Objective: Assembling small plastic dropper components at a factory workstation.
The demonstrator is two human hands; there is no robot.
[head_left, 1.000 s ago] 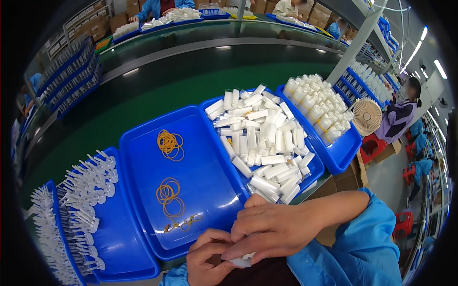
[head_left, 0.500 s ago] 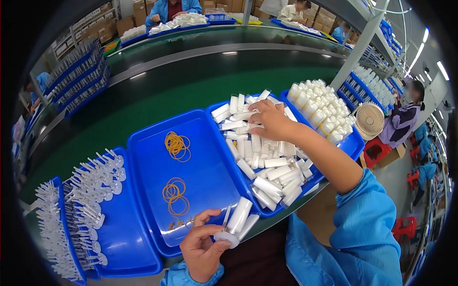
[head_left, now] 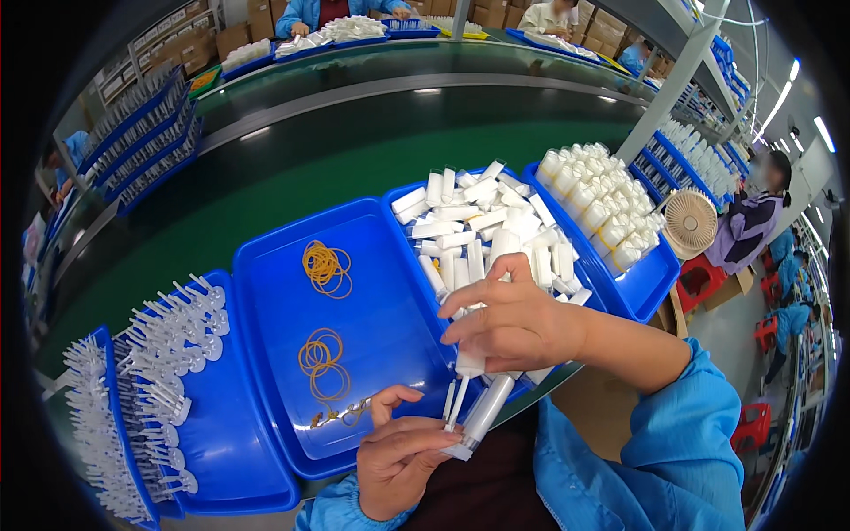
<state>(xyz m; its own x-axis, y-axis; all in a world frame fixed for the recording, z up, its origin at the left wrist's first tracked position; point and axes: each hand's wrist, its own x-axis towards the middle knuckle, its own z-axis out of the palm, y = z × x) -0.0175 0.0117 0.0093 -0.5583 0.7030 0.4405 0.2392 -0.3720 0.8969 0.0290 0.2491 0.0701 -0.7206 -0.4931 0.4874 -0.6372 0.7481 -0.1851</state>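
Observation:
My left hand (head_left: 398, 465) is low in the middle, its thumb and fingers pinching a pale plastic base (head_left: 459, 450) with thin white prongs (head_left: 455, 403) standing up from it. On the same base a clear tube with white inside (head_left: 489, 410) leans to the right. Just above the prongs, my right hand (head_left: 527, 327) grips a white cylinder (head_left: 470, 364), whose lower end meets a prong's tip. Part of the cylinder is hidden by my fingers. Behind this hand a blue tray (head_left: 396, 211) holds many loose white cylinders (head_left: 482, 217).
Left of that tray, another blue tray (head_left: 363, 292) holds yellow rubber bands (head_left: 324, 268). Farther left, blue trays (head_left: 235, 416) carry pronged white bases (head_left: 186, 336). Bundled white cylinders (head_left: 602, 199) fill the right tray. Beyond runs a green belt (head_left: 292, 177); people work across it.
My right hand has come from the tray of cylinders toward my left hand, bringing a white cylinder to a prong. My left hand has shifted slightly right and tilted the base.

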